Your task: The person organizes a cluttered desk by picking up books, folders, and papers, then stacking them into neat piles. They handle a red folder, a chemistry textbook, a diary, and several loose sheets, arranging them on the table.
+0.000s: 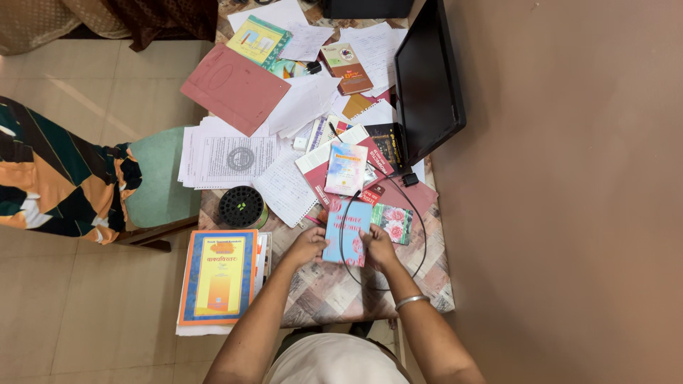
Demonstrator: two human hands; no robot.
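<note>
My left hand [306, 245] and my right hand [377, 245] each grip a side of a light blue book [346, 229] with red lettering, held flat just above the table. A thin black cable [420, 227] loops across the book's cover and around my right hand. A silver bangle [413, 301] sits on my right wrist. Just beyond the blue book lie a small pastel booklet [346, 168] on a maroon book and a card with pink roses [393, 222].
The patterned table [334, 291] is littered with papers, a pink folder [233, 87] and books. A black monitor [425, 78] stands at the right edge. A round black holder [241, 207], a blue-bordered yellow book [219, 276] and a green chair [160, 178] are at the left.
</note>
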